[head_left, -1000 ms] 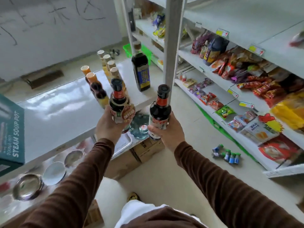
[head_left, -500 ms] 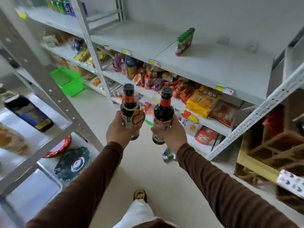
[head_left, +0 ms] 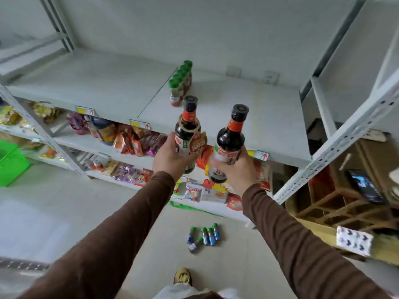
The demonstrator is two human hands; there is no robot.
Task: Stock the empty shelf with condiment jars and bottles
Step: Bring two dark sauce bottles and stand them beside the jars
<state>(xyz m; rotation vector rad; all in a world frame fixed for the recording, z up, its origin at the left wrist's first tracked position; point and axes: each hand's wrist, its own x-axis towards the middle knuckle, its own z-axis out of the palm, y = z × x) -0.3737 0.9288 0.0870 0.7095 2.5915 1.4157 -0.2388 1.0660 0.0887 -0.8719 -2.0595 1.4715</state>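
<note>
My left hand [head_left: 170,157] grips a dark sauce bottle [head_left: 187,128] with a black cap, red neck band and a round orange tag. My right hand [head_left: 236,169] holds a second dark sauce bottle [head_left: 230,139] of the same kind, tilted slightly right. Both bottles are raised in front of the front edge of a wide white shelf [head_left: 248,117]. On that shelf stands a row of several green-capped spice jars [head_left: 180,83], running back from just behind the left bottle. The rest of the shelf surface is bare.
Lower shelves [head_left: 129,145] hold snack packets and pouches. Several small blue bottles with green caps [head_left: 205,236] lie on the floor ahead of my shoe. A green basket [head_left: 10,162] sits at far left. A slanted white rack post [head_left: 336,143] and cardboard boxes [head_left: 345,203] stand at right.
My view has swung from the side table to the white shelf. Both hands have carried the bottles up and closer to its front edge; the grips are unchanged.
</note>
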